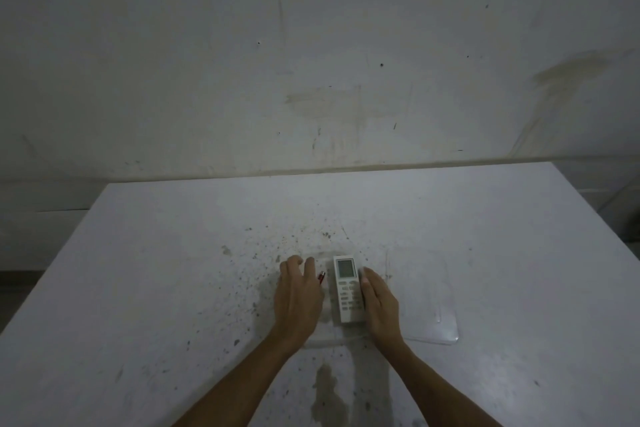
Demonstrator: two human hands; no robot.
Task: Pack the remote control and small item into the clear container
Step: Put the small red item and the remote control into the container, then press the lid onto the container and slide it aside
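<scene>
A white remote control (348, 289) with a small screen lies lengthwise inside the faint clear container (341, 340) at the table's middle. A small red item (321, 277) lies just left of the remote, also within the container's outline. My left hand (298, 298) rests palm down over the container's left side, fingers slightly curled and apart, its index finger beside the red item. My right hand (379, 302) lies flat along the remote's right edge, thumb touching it, with nothing gripped.
A clear flat lid (433, 331) lies on the white speckled table (156, 288) just right of my right hand. A stained wall stands behind the table's far edge. A dark smear marks the table near the front.
</scene>
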